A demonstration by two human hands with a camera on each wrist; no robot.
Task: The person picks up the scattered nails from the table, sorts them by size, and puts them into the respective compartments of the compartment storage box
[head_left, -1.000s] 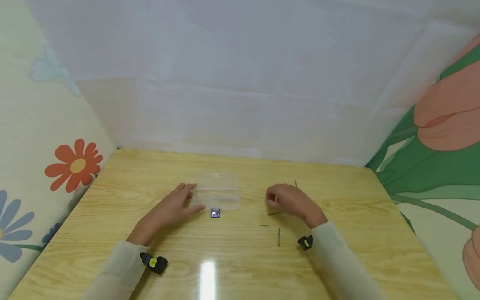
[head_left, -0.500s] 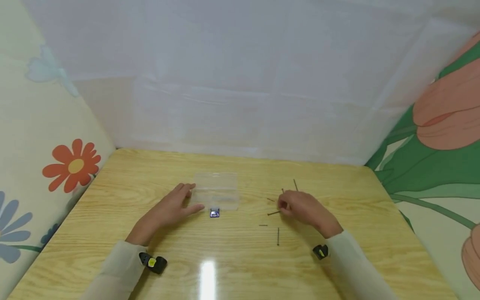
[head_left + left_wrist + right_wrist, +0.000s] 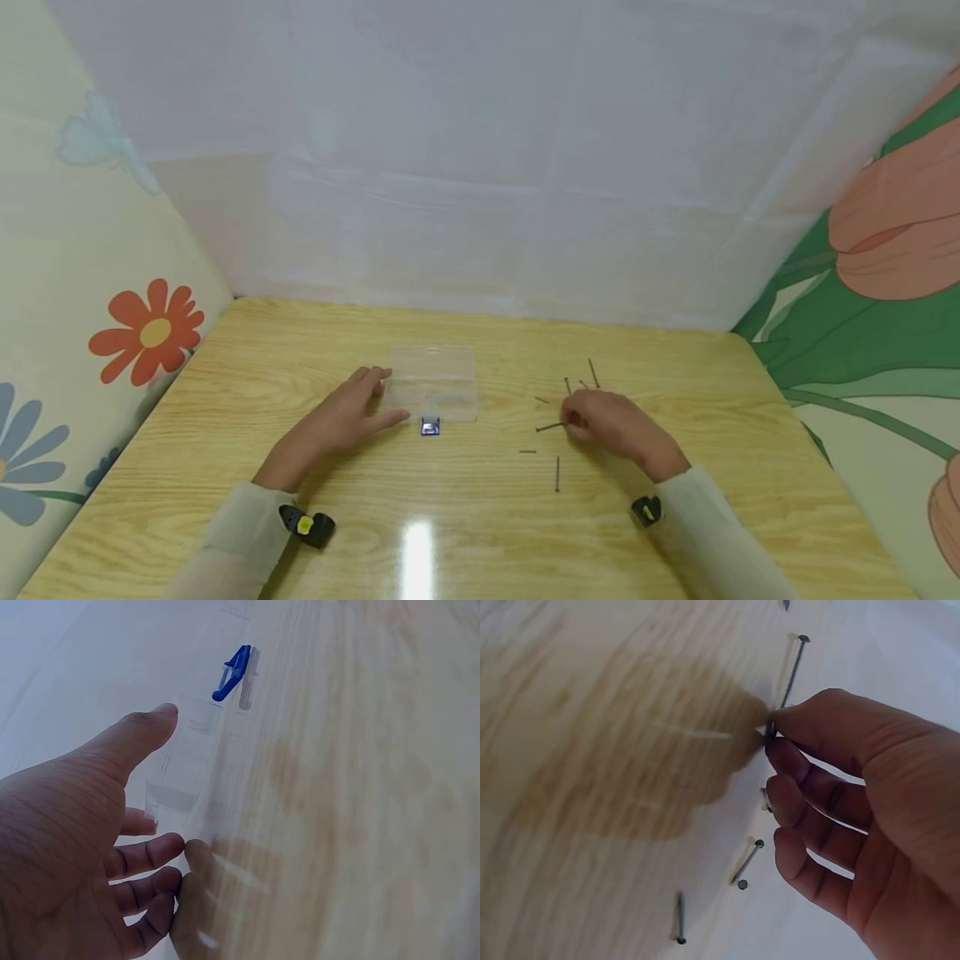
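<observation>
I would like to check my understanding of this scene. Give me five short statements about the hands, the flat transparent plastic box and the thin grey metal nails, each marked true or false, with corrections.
1. The left hand is beside the flat transparent plastic box. True.
2. The small plastic clip at the box's near edge is red. False: the clip is blue.
3. The right hand pinches a thin grey metal nail between thumb and index finger. True.
4. All the nails lie inside the box. False: several lie loose on the light-yellow wood-grain table.
5. At least one loose nail lies nearer the person than the box does. True.
</observation>
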